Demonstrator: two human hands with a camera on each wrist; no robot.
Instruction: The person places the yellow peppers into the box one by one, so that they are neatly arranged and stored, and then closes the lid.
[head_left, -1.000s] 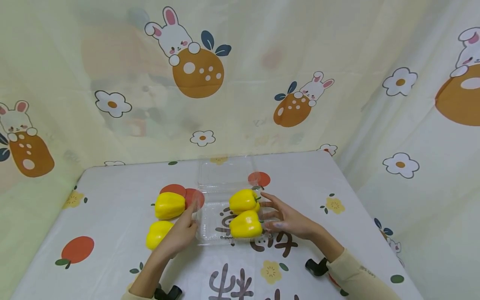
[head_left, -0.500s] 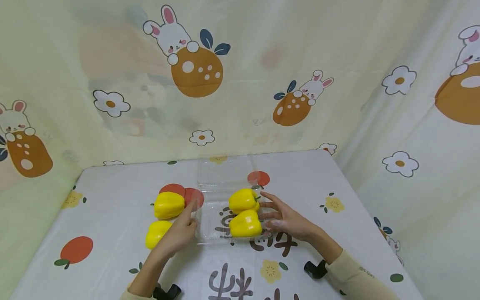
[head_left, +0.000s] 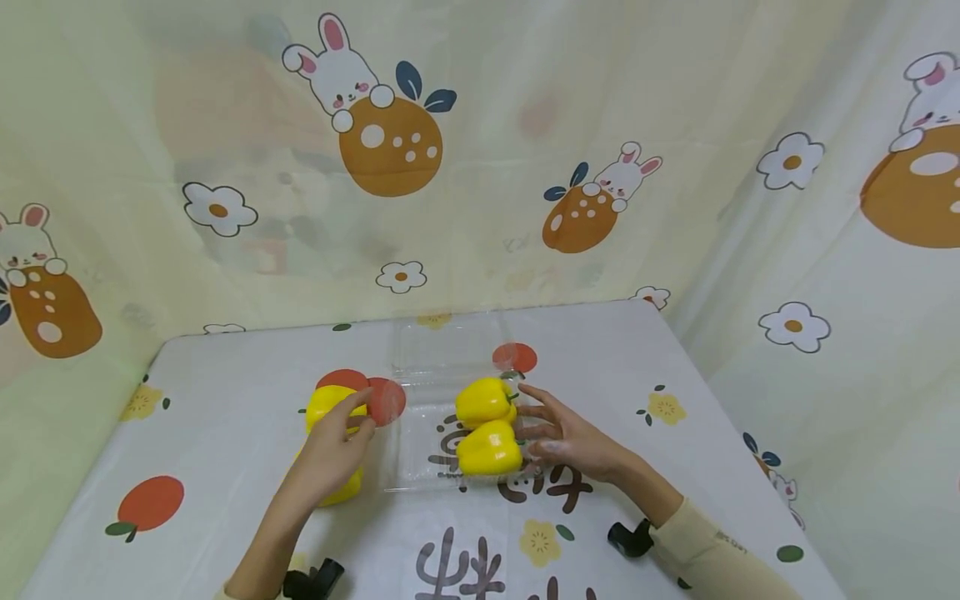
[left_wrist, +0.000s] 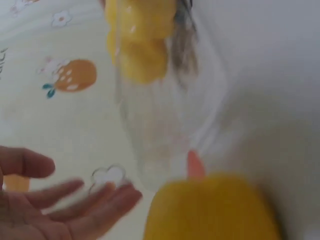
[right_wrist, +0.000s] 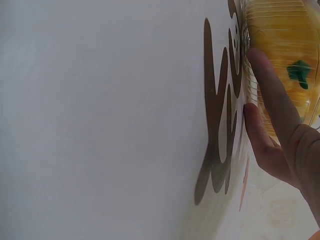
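A clear plastic clamshell box (head_left: 411,467) lies opened on the table, its lid (head_left: 450,346) folded back to the far side. Two yellow bell peppers (head_left: 489,450) sit in its right part. My right hand (head_left: 567,433) touches the box's right wall; in the right wrist view its extended fingers (right_wrist: 275,95) lie along the ribbed plastic. Left of the box, two more yellow bell peppers (head_left: 343,492) lie on the table, partly hidden by my left hand (head_left: 330,450) above them. In the left wrist view that hand's fingers are spread and hold nothing, beside a pepper (left_wrist: 210,215).
The table is covered by a white cloth (head_left: 225,425) printed with fruit, flowers and brown lettering. A pale curtain (head_left: 480,225) with rabbit prints stands behind it and at both sides. Black wrist-camera mounts (head_left: 632,540) sit at both wrists.
My left hand has let go of the box's left edge and moved left, over the two loose peppers. My right hand stays at the box's right side.
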